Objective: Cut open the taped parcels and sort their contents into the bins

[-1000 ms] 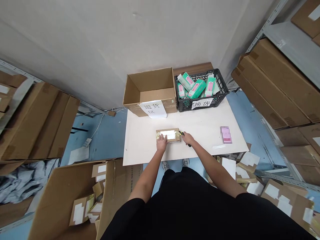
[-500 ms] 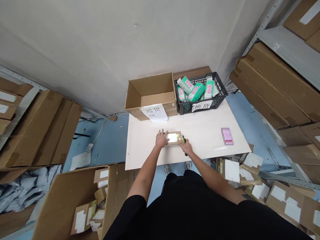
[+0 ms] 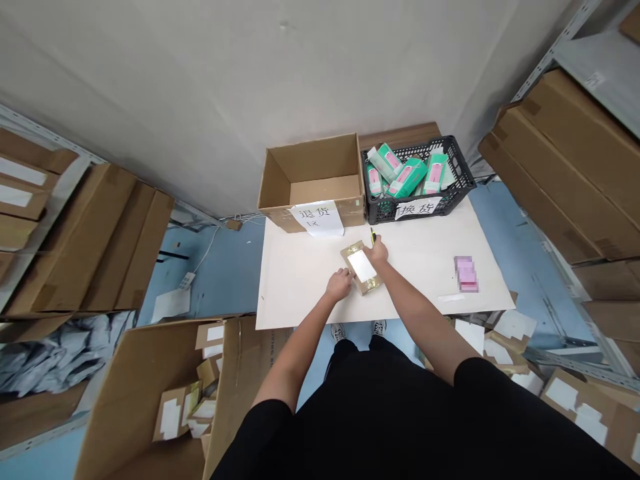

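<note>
A small cardboard box with a white label and shiny tape at both ends sits turned at an angle on the white table. My left hand grips its left edge with curled fingers. My right hand is closed around a yellow-and-black box cutter, which points toward the back of the table. The thumb side of that hand rests against the box's upper right edge. Whether the cutter's blade is out cannot be made out.
Behind stand a large open carton with a paper sign and a black crate of green-and-pink packs. A blurred pink item lies to the right. A big carton of small boxes is at lower left. Shelves flank both sides.
The box has turned from lying sideways to a slant. My right hand with the cutter has gone from its right end to its upper right edge; my left hand has shifted down its left side.
</note>
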The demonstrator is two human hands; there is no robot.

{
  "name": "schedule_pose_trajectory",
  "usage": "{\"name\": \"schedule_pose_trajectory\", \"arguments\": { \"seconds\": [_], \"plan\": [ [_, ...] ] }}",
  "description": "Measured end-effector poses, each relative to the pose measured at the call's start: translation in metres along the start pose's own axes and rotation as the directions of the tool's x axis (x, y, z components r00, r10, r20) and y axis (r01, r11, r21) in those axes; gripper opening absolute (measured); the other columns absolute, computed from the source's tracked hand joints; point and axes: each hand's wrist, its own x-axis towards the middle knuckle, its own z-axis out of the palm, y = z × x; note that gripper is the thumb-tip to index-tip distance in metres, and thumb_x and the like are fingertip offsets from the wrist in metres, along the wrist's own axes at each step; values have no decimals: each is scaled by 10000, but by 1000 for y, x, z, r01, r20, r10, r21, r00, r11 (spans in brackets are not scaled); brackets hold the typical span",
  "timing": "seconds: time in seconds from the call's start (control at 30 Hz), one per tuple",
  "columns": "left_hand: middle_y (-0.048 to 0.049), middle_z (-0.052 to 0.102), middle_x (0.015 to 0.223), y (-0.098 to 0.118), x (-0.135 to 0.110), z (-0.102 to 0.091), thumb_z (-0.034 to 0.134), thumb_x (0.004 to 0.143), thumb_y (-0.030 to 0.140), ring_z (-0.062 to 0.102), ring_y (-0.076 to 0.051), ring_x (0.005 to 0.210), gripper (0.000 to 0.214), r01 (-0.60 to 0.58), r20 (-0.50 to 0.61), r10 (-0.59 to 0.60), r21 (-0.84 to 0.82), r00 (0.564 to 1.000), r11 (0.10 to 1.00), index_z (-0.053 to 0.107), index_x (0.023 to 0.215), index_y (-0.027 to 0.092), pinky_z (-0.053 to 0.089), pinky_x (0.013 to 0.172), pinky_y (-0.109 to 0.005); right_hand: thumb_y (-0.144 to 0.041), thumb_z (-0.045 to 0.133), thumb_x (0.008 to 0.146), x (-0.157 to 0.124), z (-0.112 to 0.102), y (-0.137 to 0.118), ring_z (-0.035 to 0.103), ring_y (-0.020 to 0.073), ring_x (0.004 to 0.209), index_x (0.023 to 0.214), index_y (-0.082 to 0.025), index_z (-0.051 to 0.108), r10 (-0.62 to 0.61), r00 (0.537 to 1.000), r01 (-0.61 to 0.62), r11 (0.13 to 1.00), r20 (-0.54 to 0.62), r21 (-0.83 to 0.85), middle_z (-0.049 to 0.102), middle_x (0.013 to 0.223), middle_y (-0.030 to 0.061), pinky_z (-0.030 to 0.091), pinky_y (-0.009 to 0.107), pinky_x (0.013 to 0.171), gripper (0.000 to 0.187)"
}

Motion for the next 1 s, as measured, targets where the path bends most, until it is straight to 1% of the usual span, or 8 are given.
{"name": "schedule_pose_trajectory", "arguments": {
  "seconds": [0.1,0.2,0.27,0.37,0.53,0.63,0.83,1.0],
  "plan": [
    [-106,380,1717,-11,38,-24,781,860,250,305,-352,1594,848,-205,28,204,56,979,977,448,1637,324,311,1272,-479,-527,482,1091,-18,-15,31,735,279,992,1321,-221,504,11,999,-6,995,-45,101,755,1067,102,543,326,858,383],
    [-41,275,1790,-17,73,-37,906,748,334,175,-364,1659,1045,-321,162,318,-8,934,947,400,1659,412,211,1314,-509,-500,306,1131,-49,-24,72,726,210,745,1301,-249,511,66,997,-73,968,38,238,735,926,35,559,279,728,366],
    [-25,246,1801,-13,87,-35,877,789,443,140,-370,1669,1023,-282,190,283,-35,940,959,366,1676,425,207,1315,-520,-494,299,1126,-70,-26,97,682,174,609,1315,-253,500,116,988,-143,942,104,304,709,854,2,551,251,637,366],
    [-55,155,1820,8,96,-20,736,908,572,88,-394,1672,972,-117,113,115,9,987,993,251,1727,372,209,1306,-579,-494,330,1117,-91,-29,124,643,145,535,1337,-258,489,176,974,-216,914,143,344,678,801,-27,530,222,565,360],
    [-112,116,1822,50,92,8,599,975,668,69,-422,1667,963,156,29,-158,59,987,986,140,1750,326,270,1266,-643,-441,369,1120,-90,-35,140,627,131,489,1269,-254,530,141,964,-209,927,226,312,623,707,-59,518,204,553,288],
    [-126,114,1820,58,88,12,580,984,672,72,-418,1668,958,195,21,-197,53,980,979,147,1752,297,290,1265,-624,-405,394,1125,-79,-38,137,612,125,466,1214,-245,550,103,962,-170,950,252,261,605,678,-64,499,199,551,240],
    [-114,105,1824,56,89,7,503,988,743,86,-414,1667,948,220,53,-222,38,974,975,133,1752,320,285,1266,-638,-436,463,1121,-68,-44,126,586,114,448,1162,-228,563,101,957,-158,967,272,200,642,734,-37,476,214,539,235],
    [-103,76,1830,59,93,-1,518,987,734,69,-402,1668,930,236,97,-237,21,967,972,171,1746,325,310,1257,-615,-423,588,1074,-82,-57,142,543,113,390,1037,-219,570,80,912,-173,964,403,202,601,671,-43,436,221,467,208]
  ]
}}
